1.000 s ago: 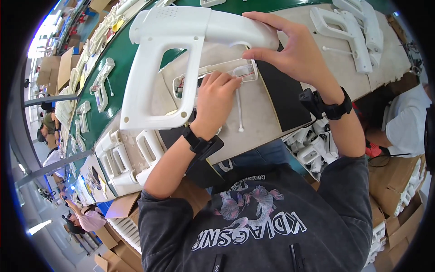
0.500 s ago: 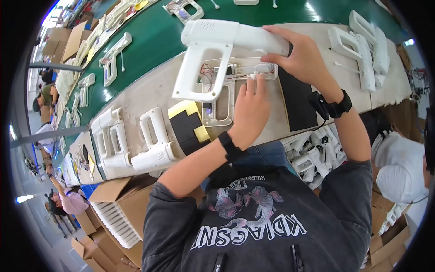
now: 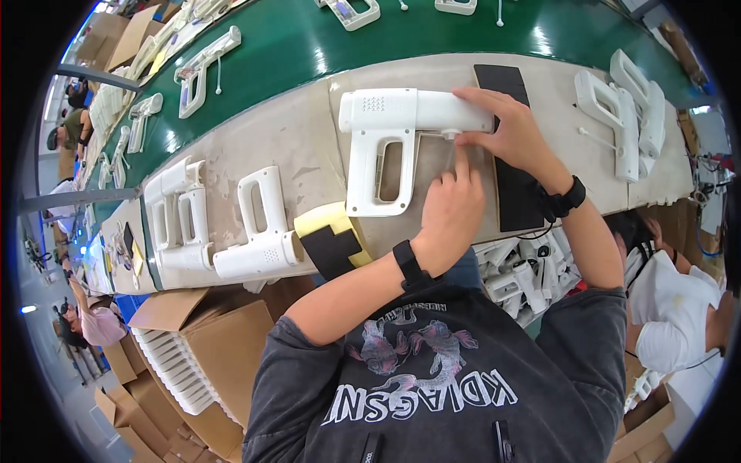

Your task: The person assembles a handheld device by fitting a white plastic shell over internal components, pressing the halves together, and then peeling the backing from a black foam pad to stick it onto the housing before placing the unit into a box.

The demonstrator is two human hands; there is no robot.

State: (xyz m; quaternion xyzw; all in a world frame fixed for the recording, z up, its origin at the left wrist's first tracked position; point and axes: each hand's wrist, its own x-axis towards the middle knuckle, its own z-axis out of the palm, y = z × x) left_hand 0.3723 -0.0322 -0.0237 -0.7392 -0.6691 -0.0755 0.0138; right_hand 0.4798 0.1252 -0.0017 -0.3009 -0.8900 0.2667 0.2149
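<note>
Right hand (image 3: 513,133): gripping barrel (image 3: 448,110) of white pistol-shaped shell (image 3: 386,119) | Left hand (image 3: 454,210): index finger (image 3: 461,160) at white knob (image 3: 450,134), hold indeterminable | Change: shell lowered, wiring now covered

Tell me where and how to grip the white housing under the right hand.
Probably by the handle, coming from the left: its left bar is nearly straight and borders an opening that fingers could pass through. The right hand holds the right end of the barrel, and the left hand is on the handle's right, so the left is freer.
</note>
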